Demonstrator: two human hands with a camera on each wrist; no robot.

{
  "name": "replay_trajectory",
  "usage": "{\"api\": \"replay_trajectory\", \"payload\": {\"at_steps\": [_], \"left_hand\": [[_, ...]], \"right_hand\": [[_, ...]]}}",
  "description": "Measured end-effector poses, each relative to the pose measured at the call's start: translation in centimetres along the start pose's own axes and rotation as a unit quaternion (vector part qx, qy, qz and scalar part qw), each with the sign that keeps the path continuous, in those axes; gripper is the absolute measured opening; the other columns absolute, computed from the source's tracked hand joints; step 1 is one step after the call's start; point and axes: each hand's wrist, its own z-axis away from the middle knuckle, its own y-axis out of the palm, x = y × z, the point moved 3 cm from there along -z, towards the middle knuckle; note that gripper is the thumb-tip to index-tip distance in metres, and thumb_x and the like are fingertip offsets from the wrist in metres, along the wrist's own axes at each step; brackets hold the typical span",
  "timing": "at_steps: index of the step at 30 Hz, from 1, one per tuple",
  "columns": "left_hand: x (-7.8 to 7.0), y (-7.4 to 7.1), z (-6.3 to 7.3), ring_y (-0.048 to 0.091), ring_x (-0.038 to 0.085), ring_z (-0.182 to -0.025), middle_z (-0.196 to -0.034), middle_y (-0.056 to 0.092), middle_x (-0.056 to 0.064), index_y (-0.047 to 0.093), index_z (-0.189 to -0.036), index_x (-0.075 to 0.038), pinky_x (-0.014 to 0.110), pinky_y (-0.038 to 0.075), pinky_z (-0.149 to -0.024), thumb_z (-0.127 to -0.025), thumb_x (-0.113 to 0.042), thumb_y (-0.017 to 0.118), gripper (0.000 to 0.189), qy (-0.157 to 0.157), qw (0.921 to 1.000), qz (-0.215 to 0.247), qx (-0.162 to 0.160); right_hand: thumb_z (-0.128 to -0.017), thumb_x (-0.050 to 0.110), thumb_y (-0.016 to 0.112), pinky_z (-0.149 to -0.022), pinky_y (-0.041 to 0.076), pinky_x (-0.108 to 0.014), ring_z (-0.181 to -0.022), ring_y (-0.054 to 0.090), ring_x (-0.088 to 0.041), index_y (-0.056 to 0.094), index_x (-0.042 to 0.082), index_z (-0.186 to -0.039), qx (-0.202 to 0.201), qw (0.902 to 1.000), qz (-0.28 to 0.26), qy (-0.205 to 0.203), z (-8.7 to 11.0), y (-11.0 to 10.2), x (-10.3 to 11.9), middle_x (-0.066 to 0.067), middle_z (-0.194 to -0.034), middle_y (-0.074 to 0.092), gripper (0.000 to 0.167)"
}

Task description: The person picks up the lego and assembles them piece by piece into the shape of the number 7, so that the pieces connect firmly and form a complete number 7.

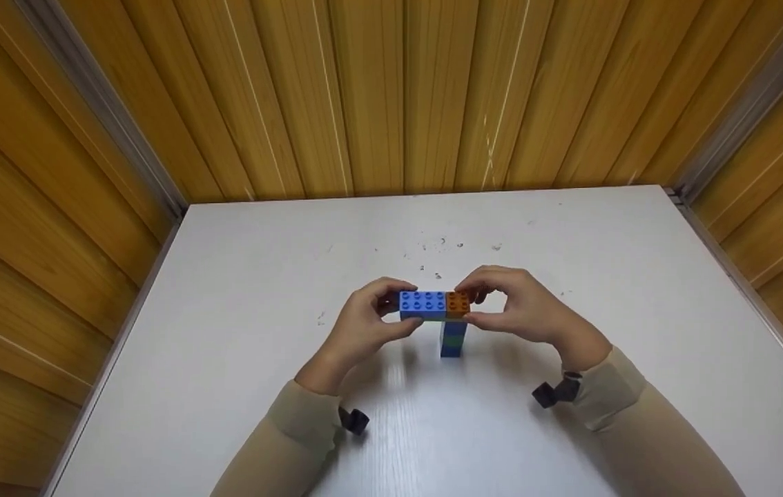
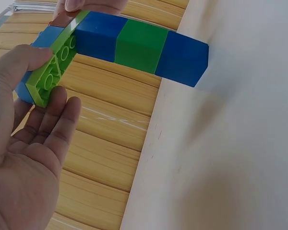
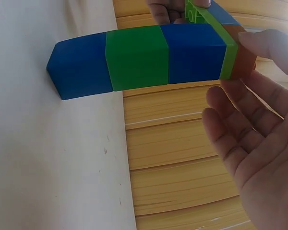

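Note:
A column of toy building bricks stands upright on the white table, made of a blue brick (image 3: 81, 67) at the bottom, a green brick (image 3: 137, 57) and an upper blue brick (image 3: 194, 52). Across its top lies a thin light green plate (image 3: 229, 60) that juts out to the left. The plate bears a long blue brick (image 1: 422, 304) and, over the column, an orange-brown brick (image 1: 458, 304). My left hand (image 1: 360, 321) pinches the overhanging left end between thumb and fingers. At the other end, my right hand (image 1: 529, 307) holds the orange-brown brick, thumb on its near side.
The white table (image 1: 260, 276) spreads around the bricks, with small dark marks beyond them. Yellow wood-panelled walls (image 1: 378, 96) close off the back and both sides. A small black device (image 1: 355, 421) sits at the left cuff, another (image 1: 557, 392) at the right.

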Motion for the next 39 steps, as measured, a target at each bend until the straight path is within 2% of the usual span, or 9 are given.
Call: {"api": "replay_trajectory", "payload": {"at_steps": [5,12,15,20,24,31,39], "left_hand": [[-0.1,-0.6,0.0,0.072,0.021,-0.129,-0.142,0.068,0.003,0.070,-0.145,-0.019,0.030,0.059,-0.119,-0.092,-0.003,0.093,0.060,0.016,0.9993,-0.025,-0.022],[0.1,-0.9,0.0,0.073,0.024,-0.126,-0.138,0.069,0.008,0.071,-0.141,-0.010,0.031,0.061,-0.116,-0.093,-0.001,0.090,0.053,0.071,0.9956,-0.044,-0.043],[0.3,-0.9,-0.1,0.074,0.025,-0.126,-0.137,0.070,0.008,0.072,-0.140,-0.009,0.030,0.061,-0.116,-0.094,0.000,0.089,0.050,0.081,0.9945,-0.042,-0.051],[0.3,-1.0,-0.7,0.076,0.025,-0.125,-0.137,0.072,0.009,0.075,-0.141,-0.008,0.031,0.062,-0.115,-0.096,0.000,0.087,0.047,0.077,0.9938,-0.042,-0.068],[0.5,-0.9,-1.3,0.077,0.026,-0.124,-0.138,0.073,0.010,0.077,-0.140,-0.007,0.031,0.063,-0.112,-0.097,0.000,0.087,0.045,0.060,0.9936,-0.038,-0.087],[1.2,-0.9,-2.6,0.079,0.023,-0.120,-0.136,0.077,0.007,0.080,-0.139,-0.010,0.029,0.065,-0.107,-0.099,-0.005,0.086,0.040,0.020,0.9948,-0.061,-0.079],[1.5,-1.0,-4.8,0.079,0.021,-0.117,-0.139,0.079,0.008,0.081,-0.137,-0.008,0.037,0.067,-0.107,-0.102,-0.009,0.084,0.034,0.006,0.9951,-0.074,-0.066]], "right_hand": [[-0.095,0.007,0.090,-0.103,0.061,-0.021,-0.108,0.075,-0.021,0.075,0.012,-0.125,-0.041,0.9974,-0.031,0.050,-0.3,0.0,-0.9,-0.003,-0.120,0.080,0.034],[-0.098,0.009,0.088,-0.104,0.063,-0.024,-0.108,0.076,-0.016,0.075,0.006,-0.127,-0.071,0.9923,-0.073,0.071,-0.3,0.2,-1.9,-0.012,-0.121,0.079,0.032],[-0.099,0.011,0.087,-0.106,0.062,-0.023,-0.110,0.076,-0.015,0.075,0.006,-0.128,-0.081,0.9894,-0.086,0.085,-0.3,0.2,-2.3,-0.013,-0.123,0.079,0.031],[-0.102,0.012,0.085,-0.108,0.062,-0.021,-0.115,0.077,-0.015,0.076,0.004,-0.133,-0.099,0.9831,-0.113,0.104,-0.5,0.3,-3.0,-0.016,-0.130,0.079,0.033],[-0.104,0.011,0.083,-0.108,0.061,-0.020,-0.119,0.077,-0.018,0.075,0.006,-0.141,-0.103,0.9803,-0.126,0.112,-0.6,0.3,-3.7,-0.016,-0.137,0.077,0.038],[-0.104,0.007,0.082,-0.103,0.063,-0.018,-0.120,0.075,-0.022,0.076,0.007,-0.145,-0.123,0.9717,-0.143,0.143,-0.6,0.9,-4.9,-0.018,-0.143,0.074,0.042],[-0.102,0.008,0.083,-0.100,0.064,-0.018,-0.119,0.074,-0.022,0.076,0.003,-0.143,-0.155,0.9628,-0.151,0.161,-1.0,0.9,-6.0,-0.022,-0.141,0.076,0.042]]}}
